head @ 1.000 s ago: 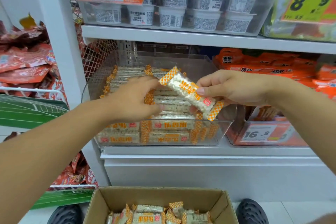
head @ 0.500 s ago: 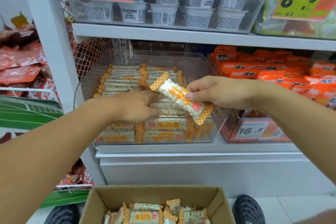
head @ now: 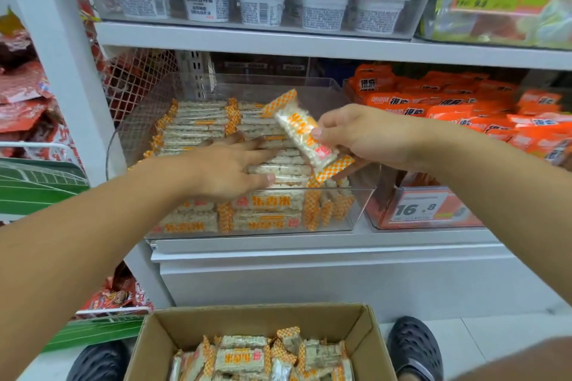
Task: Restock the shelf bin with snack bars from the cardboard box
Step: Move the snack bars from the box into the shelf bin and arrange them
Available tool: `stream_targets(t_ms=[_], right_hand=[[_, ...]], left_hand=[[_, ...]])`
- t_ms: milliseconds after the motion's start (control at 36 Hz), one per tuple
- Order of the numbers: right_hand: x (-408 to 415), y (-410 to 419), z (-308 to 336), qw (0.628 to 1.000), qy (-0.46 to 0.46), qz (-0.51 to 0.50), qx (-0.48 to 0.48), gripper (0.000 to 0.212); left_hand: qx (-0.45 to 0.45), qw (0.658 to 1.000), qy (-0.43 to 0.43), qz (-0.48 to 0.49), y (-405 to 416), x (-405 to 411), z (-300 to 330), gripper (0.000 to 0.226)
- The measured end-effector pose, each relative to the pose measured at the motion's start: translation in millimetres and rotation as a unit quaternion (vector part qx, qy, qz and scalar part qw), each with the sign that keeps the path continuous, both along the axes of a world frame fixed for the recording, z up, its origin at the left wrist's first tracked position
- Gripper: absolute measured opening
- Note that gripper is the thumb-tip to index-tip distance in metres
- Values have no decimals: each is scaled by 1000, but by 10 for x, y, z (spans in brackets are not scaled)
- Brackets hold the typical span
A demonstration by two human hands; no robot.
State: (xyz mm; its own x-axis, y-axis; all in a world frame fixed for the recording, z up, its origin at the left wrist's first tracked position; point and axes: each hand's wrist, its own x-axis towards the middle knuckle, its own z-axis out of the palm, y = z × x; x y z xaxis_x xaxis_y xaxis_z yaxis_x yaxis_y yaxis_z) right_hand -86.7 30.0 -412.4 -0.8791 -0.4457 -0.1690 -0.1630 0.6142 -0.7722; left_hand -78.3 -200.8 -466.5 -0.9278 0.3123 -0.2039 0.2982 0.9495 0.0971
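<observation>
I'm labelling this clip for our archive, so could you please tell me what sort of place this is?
Most likely a small shop or convenience store: price tags hang on white shelves of packaged snacks, and a clear bin of snack bars is being filled from a cardboard box on the floor.

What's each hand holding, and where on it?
Right hand pinches one snack bar at its middle, above the bin. Left hand holds nothing; its straight fingers rest on the stacked bars.

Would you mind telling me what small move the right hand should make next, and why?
Probably lower the snack bar flat into the clear bin. The right hand pinches it tilted above the stacked bars, while the left hand lies flat on the stack.
</observation>
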Motion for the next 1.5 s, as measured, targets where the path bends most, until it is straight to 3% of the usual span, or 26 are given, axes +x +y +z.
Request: stream_targets(t_ms=[83, 167, 222, 278, 389, 417, 472, 528, 583, 639, 722, 806, 889, 1028, 1111, 1222, 1278, 1389, 1500], right_hand=[[-17, -21, -6, 992, 110, -50, 43, 30], [19, -42, -45, 989, 138, -53, 21, 32], [112, -64, -22, 993, 97, -31, -58, 28], [218, -75, -21, 988, 39, 23, -146, 21], [446, -85, -221, 970, -78, 114, -201, 12], [504, -106, -306, 967, -111, 132, -188, 13], [591, -140, -546, 965, -176, 152, -125, 15], [678, -175, -926, 962, -216, 167, -18, 19], [779, -203, -1479, 946, -245, 175, 117, 26], [901, -222, -2095, 922, -258, 156, 243, 35], [1059, -183, -2703, 901, -213, 127, 355, 61], [1239, -193, -3090, 926, -223, 32, 303, 79], [1383, -339, -3456, 937, -277, -92, 190, 116], [1411, -462, -3866, 922, -290, -200, 158, 135], [1360, -410, -3931, 925, -282, -201, 158, 125], [1236, -302, -3866, 941, -237, -158, 182, 110], [1212, -254, -3789, 947, -224, -159, 169, 98], [1256, -153, -3516, 969, -143, -159, 127, 48], [1322, -188, -3212, 978, -132, -110, 122, 45]], left_hand=[[-40, 999, 3, 12, 39, 0, 65, 65], [-32, 995, 92, -9, 81, 70, 44, 58], [107, 970, 207, -70, 99, 181, 23, 54], [309, 908, 264, -102, 139, 347, 28, 44], [571, 789, 228, 7, 267, 654, 16, 38], [579, 786, 216, 29, 278, 727, -49, 38], [522, 827, 206, 38, 251, 896, -313, 41], [406, 897, 175, -13, 194, 1100, -655, 38], [320, 944, 59, -55, 125, 1277, -1012, 35], [256, 963, -61, -49, 53, 1387, -1339, 34], [187, 974, -130, 5, -24, 1448, -1592, 24], [204, 960, -179, 68, -47, 1447, -1684, 19], [236, 936, -229, 125, -72, 1411, -1757, 9], [260, 892, -319, 189, -102, 1371, -1829, 27], [254, 873, -349, 225, -69, 1370, -1763, 48], [260, 873, -329, 249, -53, 1329, -1738, 56], [271, 862, -335, 266, -49, 1309, -1722, 48], [296, 828, -360, 313, -56, 1280, -1665, 24], [305, 808, -364, 349, -88, 1293, -1665, 23]])
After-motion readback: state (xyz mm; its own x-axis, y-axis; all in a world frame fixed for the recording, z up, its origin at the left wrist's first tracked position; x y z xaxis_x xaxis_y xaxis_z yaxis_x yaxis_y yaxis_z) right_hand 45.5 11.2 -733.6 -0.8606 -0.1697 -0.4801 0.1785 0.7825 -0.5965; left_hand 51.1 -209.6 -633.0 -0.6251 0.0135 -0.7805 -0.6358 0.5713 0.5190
